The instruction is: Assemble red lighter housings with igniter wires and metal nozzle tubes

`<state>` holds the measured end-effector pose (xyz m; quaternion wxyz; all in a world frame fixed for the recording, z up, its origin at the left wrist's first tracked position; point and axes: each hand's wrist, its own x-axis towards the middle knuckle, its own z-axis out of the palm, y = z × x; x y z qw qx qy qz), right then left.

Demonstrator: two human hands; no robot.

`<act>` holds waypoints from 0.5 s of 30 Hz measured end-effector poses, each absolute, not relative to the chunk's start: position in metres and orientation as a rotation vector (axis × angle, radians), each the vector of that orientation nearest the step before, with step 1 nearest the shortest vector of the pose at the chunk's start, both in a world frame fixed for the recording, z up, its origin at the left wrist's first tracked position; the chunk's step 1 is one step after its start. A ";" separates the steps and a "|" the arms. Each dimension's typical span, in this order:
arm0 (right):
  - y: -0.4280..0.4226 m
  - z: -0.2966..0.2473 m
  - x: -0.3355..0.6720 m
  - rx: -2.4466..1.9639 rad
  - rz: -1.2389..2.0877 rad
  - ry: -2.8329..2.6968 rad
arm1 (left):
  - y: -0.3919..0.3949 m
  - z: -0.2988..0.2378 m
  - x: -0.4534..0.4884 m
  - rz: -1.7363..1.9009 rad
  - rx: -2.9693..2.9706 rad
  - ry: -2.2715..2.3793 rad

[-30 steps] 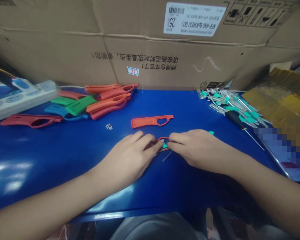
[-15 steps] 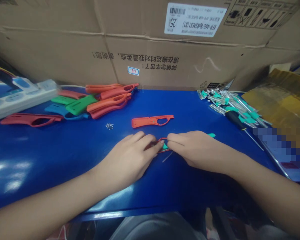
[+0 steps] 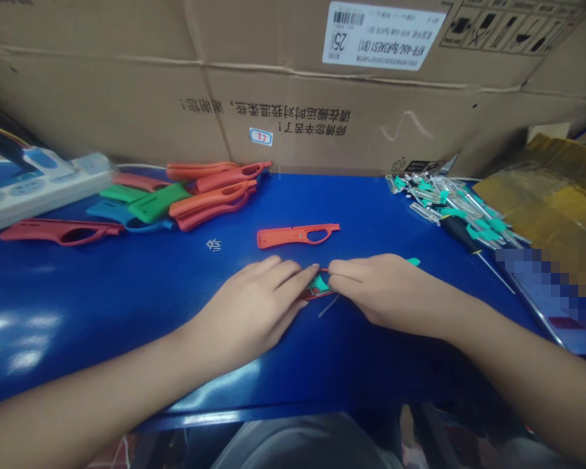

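Both hands meet over a red lighter shell half (image 3: 312, 295) with a teal trigger piece (image 3: 319, 283) lying in it. My left hand (image 3: 256, 296) covers the shell's left end, its fingers closed around it. From the right, my right hand (image 3: 378, 286) pinches the other end, and a teal tip (image 3: 413, 262) pokes out behind it. A thin clear tube (image 3: 328, 306) hangs out below the shell. Just beyond the hands lies a second orange-red lighter shell half (image 3: 278, 237), inner side up. Much of the held shell is hidden by my fingers.
Small screws (image 3: 214, 245) lie left of centre. Coloured shells (image 3: 209, 202) are piled at back left beside a power strip (image 3: 43, 189). Clear-and-teal inner parts (image 3: 463, 205) and a black-handled screwdriver (image 3: 461, 234) lie at right. A cardboard box (image 3: 273, 85) walls off the back.
My left fingers have shifted slightly on the shell, with the index finger now stretched further over its upper edge. More of the teal piece shows. My right hand stays almost still.
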<state>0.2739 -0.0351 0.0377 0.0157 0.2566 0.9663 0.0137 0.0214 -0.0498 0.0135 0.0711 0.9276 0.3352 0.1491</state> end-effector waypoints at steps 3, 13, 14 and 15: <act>-0.035 0.039 0.273 0.777 0.034 3.017 | -0.050 0.015 0.022 0.375 2.854 0.981; -0.035 0.039 0.271 0.813 0.071 3.026 | -0.052 0.014 0.023 0.165 2.998 1.013; -0.035 0.039 0.271 0.815 0.069 3.028 | -0.052 0.015 0.022 0.173 2.991 1.014; -0.035 0.038 0.271 0.816 0.065 3.031 | -0.052 0.015 0.022 0.183 2.981 1.014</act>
